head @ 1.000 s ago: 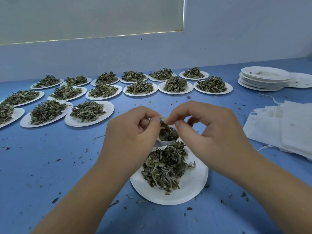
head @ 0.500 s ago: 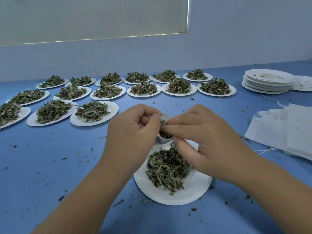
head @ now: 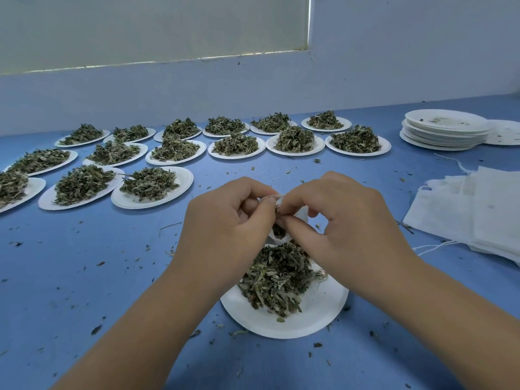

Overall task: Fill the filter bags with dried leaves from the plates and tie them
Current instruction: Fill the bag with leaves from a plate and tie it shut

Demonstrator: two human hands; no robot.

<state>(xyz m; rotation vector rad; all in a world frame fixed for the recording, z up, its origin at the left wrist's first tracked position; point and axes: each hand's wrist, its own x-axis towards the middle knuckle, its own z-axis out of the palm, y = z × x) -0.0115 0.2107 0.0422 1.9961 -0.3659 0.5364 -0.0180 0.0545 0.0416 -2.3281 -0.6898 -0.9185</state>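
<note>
Two hands meet over the near plate (head: 323, 313), bag (head: 301, 218) held between them just above the leaves (head: 275, 277). Left hand (head: 228, 218): fingers curled, pinching the bag's rim to keep the mouth open. Right hand (head: 346, 220): thumb and forefinger pinched together at the mouth, apparently on a small tuft of leaves going in; the other fingers are curled loosely behind. Most of the bag is hidden by the fingers, so its fill level is unclear.

Handling, judged: the bag is thin, soft filter paper, nearly weightless and floppy, and it collapses unless the rim is held. Take it at the rim with two fingertips, not by the body. Likely tears if yanked. The leaves are dry, light and brittle; they crumble and scatter, as the crumbs all over the table (head: 112, 277) show. Small pinches beat big grabs. The drawstring isn't visible on this bag.

Also there: many full plates (head: 183, 190) at back left, an empty plate stack (head: 444, 133) at back right, and a pile of spare bags (head: 478, 215) to the right with loose strings.
</note>
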